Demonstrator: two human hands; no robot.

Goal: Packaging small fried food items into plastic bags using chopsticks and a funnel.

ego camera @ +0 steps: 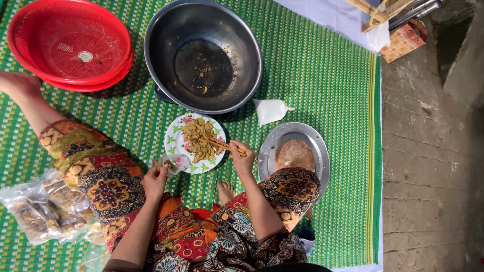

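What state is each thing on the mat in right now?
left hand: holding a small clear bag, open, partly filled
right hand: gripping chopsticks, tips on the food
floral plate: heaped with fried pieces
metal bowl: nearly empty, crumbs left
red baskets: stacked, empty
metal tray: holds a brown disc

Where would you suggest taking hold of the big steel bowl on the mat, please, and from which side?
Grip the steel bowl by its rolled rim with both hands, on opposite sides. Its far edge and the right side over the green mat look free. The red baskets crowd its left, and the flowered plate of snack pieces sits tight against its near edge, so coming from there risks knocking it.
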